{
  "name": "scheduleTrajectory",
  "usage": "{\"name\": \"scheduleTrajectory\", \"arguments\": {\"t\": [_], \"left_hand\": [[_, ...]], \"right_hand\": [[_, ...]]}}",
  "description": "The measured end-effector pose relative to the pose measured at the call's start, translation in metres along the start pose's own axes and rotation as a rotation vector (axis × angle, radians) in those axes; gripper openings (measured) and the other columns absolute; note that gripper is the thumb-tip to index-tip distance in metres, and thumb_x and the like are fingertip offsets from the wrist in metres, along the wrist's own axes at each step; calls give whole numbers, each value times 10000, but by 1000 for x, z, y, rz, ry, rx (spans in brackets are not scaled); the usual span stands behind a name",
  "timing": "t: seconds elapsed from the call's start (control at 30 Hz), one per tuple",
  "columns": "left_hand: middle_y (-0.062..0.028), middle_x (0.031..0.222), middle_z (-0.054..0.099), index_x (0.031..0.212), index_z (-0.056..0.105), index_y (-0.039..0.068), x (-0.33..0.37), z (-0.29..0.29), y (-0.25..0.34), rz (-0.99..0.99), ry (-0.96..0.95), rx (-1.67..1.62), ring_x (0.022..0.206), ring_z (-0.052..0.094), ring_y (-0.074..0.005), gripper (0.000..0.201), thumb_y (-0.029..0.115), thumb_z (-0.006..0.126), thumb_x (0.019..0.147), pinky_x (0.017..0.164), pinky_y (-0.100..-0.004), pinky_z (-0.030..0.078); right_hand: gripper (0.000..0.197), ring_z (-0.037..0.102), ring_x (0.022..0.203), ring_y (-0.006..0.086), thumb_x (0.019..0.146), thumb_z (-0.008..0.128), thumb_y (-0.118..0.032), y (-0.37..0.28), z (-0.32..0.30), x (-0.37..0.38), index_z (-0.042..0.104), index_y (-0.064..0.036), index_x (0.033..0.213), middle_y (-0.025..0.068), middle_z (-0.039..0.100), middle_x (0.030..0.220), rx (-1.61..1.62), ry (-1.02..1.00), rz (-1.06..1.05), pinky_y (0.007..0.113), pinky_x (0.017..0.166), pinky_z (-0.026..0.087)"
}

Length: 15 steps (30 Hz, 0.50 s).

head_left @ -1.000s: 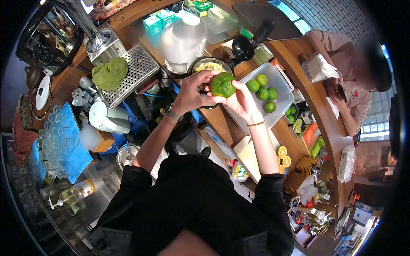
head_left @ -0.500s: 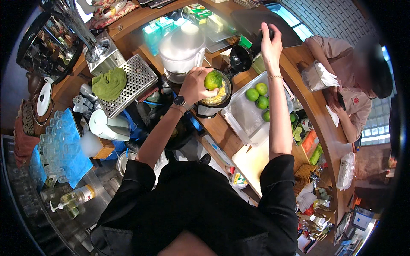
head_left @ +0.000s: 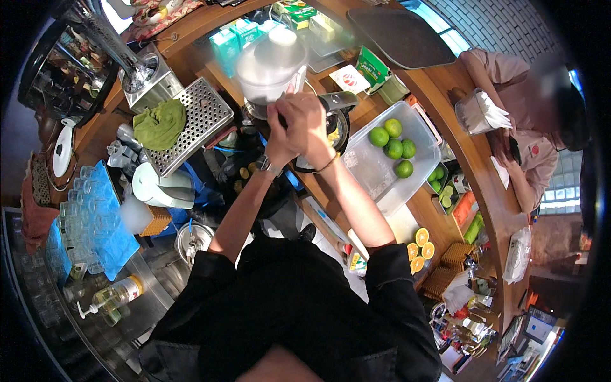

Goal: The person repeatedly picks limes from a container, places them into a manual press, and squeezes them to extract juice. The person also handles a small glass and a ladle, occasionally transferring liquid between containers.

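Observation:
Over an electric citrus juicer (head_left: 341,135) my two hands meet and overlap. My right hand (head_left: 308,121) is closed on the juicer's lever (head_left: 338,100), which lies lowered and reaches leftward under my fingers. Pressed close against it, my left hand (head_left: 277,141) is closed too, with the dark end of the handle showing by the fingers. The cone and any fruit on it are mostly hidden under my hands; a bit of yellow pulp shows at the bowl. To the right, several green citrus fruits (head_left: 393,149) lie in a clear plastic bin (head_left: 375,179).
Behind the juicer stands a white appliance (head_left: 267,70). Orange halves (head_left: 422,237) lie on a board at lower right. At left are a perforated metal tray (head_left: 202,118) with a green cloth (head_left: 159,124), and a pale jug (head_left: 162,184). Another person (head_left: 509,114) sits across the counter.
My left hand has let go of the green citrus fruit, now out of sight. My right hand has come down and left with the lever, joining my left hand over the juicer.

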<state>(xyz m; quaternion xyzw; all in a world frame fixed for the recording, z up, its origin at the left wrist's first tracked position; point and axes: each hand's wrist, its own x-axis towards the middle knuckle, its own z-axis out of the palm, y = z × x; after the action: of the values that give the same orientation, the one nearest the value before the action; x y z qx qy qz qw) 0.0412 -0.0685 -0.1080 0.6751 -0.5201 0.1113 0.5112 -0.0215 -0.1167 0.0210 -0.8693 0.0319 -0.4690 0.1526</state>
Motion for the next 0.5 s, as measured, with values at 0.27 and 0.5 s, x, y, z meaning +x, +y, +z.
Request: {"name": "scheduleTrajectory", "arguments": {"t": [0.27, 0.5], "left_hand": [[-156, 1150, 653, 1366, 453, -7, 54, -116, 18, -190, 166, -122, 1025, 654, -188, 466, -25, 599, 925, 858, -277, 541], [-187, 1133, 656, 1231, 580, 19, 87, -63, 71, 27, -229, 1, 1080, 623, -331, 337, 244, 569, 980, 923, -406, 484]], "right_hand": [[166, 554, 663, 276, 715, 681, -125, -9, 15, -24, 539, -77, 643, 74, 534, 669, -57, 96, -27, 380, 659, 477], [351, 644, 950, 329, 681, 736, -263, -2, 25, -64, 710, -48, 957, 143, 697, 956, 85, -30, 141, 445, 909, 481]]}}
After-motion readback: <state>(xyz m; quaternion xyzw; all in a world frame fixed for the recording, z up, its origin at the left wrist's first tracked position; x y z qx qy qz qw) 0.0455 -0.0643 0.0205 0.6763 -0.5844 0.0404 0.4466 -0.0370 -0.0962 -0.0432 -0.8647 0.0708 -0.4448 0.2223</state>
